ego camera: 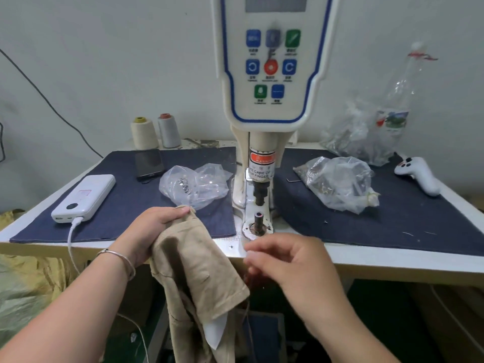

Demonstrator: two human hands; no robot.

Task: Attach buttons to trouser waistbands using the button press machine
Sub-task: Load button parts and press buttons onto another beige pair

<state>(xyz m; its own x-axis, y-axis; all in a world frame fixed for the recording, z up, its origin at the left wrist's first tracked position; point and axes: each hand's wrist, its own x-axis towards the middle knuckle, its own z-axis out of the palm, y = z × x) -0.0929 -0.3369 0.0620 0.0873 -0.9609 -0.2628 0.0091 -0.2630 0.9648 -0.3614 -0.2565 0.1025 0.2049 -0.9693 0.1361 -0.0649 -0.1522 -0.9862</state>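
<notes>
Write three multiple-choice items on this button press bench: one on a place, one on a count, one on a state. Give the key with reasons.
1. Where does the white power bank lie?
A. left part of the dark blue cloth mat
B. right of the machine
C. on the floor

2. How many thread cones stand at the wall?
A. one
B. two
C. four

3. What is the left hand doing?
A. resting flat
B. pressing a panel key
C. gripping the beige trouser fabric

Key: A, it lies left of the white button press machine; B, a cream cone and a grey cone; C, its fingers curl round the fabric's top edge.
</notes>
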